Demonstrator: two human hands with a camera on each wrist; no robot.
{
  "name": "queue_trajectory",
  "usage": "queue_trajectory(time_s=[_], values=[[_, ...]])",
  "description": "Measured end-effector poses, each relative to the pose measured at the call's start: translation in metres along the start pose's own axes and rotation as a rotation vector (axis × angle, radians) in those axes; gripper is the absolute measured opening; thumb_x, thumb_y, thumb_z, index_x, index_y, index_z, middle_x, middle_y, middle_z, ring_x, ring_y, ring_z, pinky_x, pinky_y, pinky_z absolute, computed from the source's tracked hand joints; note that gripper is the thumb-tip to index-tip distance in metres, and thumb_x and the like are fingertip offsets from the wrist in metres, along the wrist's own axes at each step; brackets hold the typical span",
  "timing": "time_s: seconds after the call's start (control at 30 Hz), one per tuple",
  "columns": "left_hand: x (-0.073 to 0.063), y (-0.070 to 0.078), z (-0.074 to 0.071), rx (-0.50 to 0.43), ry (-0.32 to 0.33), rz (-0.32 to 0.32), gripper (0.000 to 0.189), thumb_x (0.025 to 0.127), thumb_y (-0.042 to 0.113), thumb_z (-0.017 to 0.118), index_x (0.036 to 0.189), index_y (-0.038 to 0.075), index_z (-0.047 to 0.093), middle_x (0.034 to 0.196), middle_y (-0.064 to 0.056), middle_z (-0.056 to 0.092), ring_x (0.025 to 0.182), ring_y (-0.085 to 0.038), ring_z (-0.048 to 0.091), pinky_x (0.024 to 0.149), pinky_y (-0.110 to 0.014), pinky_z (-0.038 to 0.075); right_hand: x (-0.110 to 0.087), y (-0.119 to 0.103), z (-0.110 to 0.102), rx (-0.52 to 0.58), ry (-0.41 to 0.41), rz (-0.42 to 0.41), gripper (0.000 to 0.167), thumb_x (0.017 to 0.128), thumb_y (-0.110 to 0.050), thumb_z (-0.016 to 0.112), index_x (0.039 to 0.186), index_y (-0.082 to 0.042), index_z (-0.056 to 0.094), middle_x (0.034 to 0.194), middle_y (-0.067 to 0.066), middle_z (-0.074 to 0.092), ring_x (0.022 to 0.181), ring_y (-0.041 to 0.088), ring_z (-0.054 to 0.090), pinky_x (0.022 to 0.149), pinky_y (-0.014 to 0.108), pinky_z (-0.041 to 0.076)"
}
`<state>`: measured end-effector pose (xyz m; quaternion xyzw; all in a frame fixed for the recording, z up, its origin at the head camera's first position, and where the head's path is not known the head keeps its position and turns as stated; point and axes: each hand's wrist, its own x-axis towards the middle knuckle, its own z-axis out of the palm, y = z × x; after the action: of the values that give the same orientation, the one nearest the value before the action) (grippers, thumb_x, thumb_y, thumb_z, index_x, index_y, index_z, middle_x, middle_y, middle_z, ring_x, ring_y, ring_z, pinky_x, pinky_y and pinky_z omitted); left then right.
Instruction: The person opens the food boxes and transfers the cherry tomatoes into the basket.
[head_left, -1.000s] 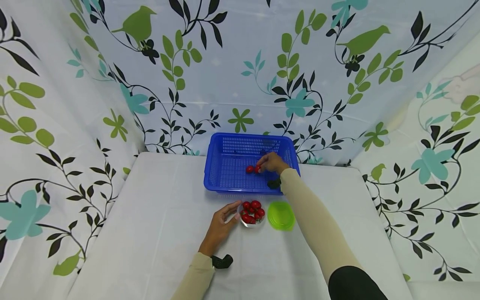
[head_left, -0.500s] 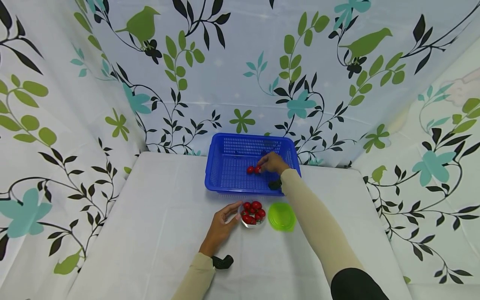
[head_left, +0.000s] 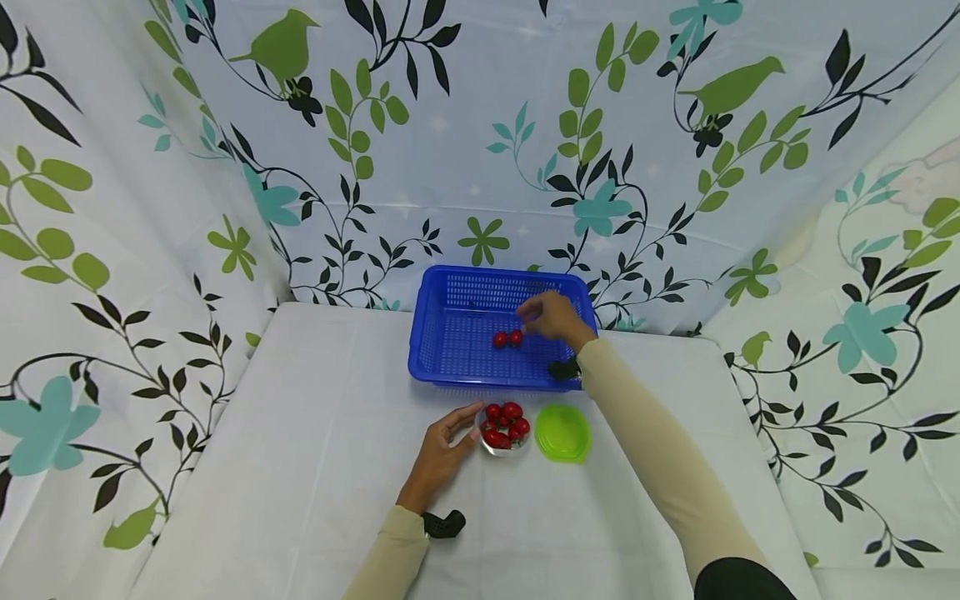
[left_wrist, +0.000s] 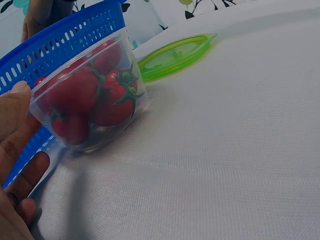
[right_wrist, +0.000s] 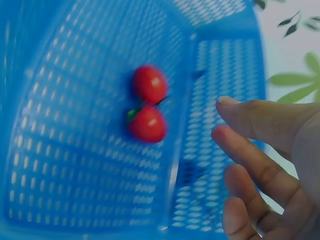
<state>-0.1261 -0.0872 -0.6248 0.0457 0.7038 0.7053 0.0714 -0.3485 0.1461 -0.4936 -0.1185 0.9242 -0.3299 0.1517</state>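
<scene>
Right hand (head_left: 553, 317), fingers loose and empty, had just lifted off two tomatoes (head_left: 507, 338) left in the basket (head_left: 450, 367) at frame centre, while left hand (head_left: 442, 450) steadied the tub (head_left: 504, 443).

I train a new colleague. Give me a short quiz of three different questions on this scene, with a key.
1. How many tomatoes lie in the basket?
2. True or false: the right hand holds a tomato.
3. What does the left hand touch: A the lid, B the tub, C the basket?

Key:
1. Two, side by side.
2. False; its fingers are relaxed above the basket and hold nothing.
3. B; the lid lies apart, at the tub's right.
</scene>
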Motion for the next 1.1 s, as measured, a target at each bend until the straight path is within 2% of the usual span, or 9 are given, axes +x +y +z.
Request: queue_trajectory(time_s=[0.2, 0.37, 0.47, 0.57, 0.83, 1.0, 1.1], values=[[0.000, 0.001, 0.000, 0.005, 0.006, 0.002, 0.044, 0.105, 0.019, 0.069, 0.148, 0.027, 0.063, 0.154, 0.006, 0.062, 0.145, -0.026, 0.055, 0.120, -0.055, 0.032, -0.026, -0.021, -0.007, -0.027, 0.036, -0.117, 0.035, 0.094, -0.009, 0.081, 0.129, -0.012, 0.076, 0.127, 0.010, 0.078, 0.125, 0.033, 0.070, 0.110, 0.053, 0.054], [0.000, 0.001, 0.000, 0.015, 0.011, 0.000, 0.044, 0.104, 0.021, 0.070, 0.147, 0.028, 0.064, 0.154, 0.006, 0.062, 0.144, -0.026, 0.055, 0.117, -0.052, 0.032, -0.051, -0.037, -0.005, -0.038, 0.070, -0.156, 0.032, 0.095, -0.017, 0.082, 0.127, -0.018, 0.078, 0.126, 0.006, 0.078, 0.110, 0.030, 0.072, 0.095, 0.045, 0.061], [-0.001, 0.001, 0.000, 0.007, 0.008, -0.001, 0.043, 0.105, 0.022, 0.069, 0.147, 0.029, 0.064, 0.154, 0.007, 0.062, 0.145, -0.026, 0.054, 0.118, -0.054, 0.031, -0.065, -0.046, -0.001, -0.031, 0.094, -0.174, 0.034, 0.095, -0.020, 0.082, 0.128, -0.021, 0.078, 0.125, 0.004, 0.079, 0.100, 0.024, 0.069, 0.087, 0.040, 0.060], [0.000, 0.000, 0.000, 0.001, 0.006, -0.001, 0.043, 0.105, 0.022, 0.069, 0.147, 0.029, 0.064, 0.153, 0.008, 0.063, 0.145, -0.025, 0.055, 0.119, -0.053, 0.031, -0.078, -0.053, 0.002, -0.017, 0.117, -0.195, 0.035, 0.095, -0.021, 0.082, 0.129, -0.021, 0.077, 0.125, 0.003, 0.079, 0.099, 0.026, 0.067, 0.085, 0.039, 0.057], [0.000, -0.001, 0.002, -0.004, 0.005, 0.003, 0.043, 0.104, 0.023, 0.070, 0.147, 0.027, 0.064, 0.153, 0.007, 0.063, 0.144, -0.025, 0.054, 0.117, -0.050, 0.031, -0.110, -0.055, 0.020, 0.051, 0.191, -0.209, 0.035, 0.095, -0.023, 0.083, 0.129, -0.027, 0.077, 0.121, -0.002, 0.079, 0.099, 0.025, 0.063, 0.080, 0.035, 0.053], [0.000, -0.002, 0.001, -0.002, -0.004, 0.011, 0.044, 0.105, 0.023, 0.069, 0.148, 0.027, 0.063, 0.155, 0.006, 0.061, 0.145, -0.026, 0.053, 0.120, -0.054, 0.031, -0.129, -0.051, 0.035, 0.075, 0.239, -0.201, 0.033, 0.093, -0.024, 0.084, 0.126, -0.025, 0.079, 0.118, -0.002, 0.080, 0.099, 0.027, 0.063, 0.079, 0.034, 0.051], [0.000, -0.002, 0.000, 0.004, -0.003, 0.016, 0.044, 0.105, 0.023, 0.069, 0.148, 0.027, 0.062, 0.155, 0.006, 0.061, 0.145, -0.027, 0.053, 0.120, -0.055, 0.031, -0.138, -0.047, 0.044, 0.084, 0.259, -0.188, 0.034, 0.093, -0.025, 0.084, 0.127, -0.025, 0.079, 0.118, -0.002, 0.080, 0.097, 0.023, 0.063, 0.080, 0.034, 0.051]])
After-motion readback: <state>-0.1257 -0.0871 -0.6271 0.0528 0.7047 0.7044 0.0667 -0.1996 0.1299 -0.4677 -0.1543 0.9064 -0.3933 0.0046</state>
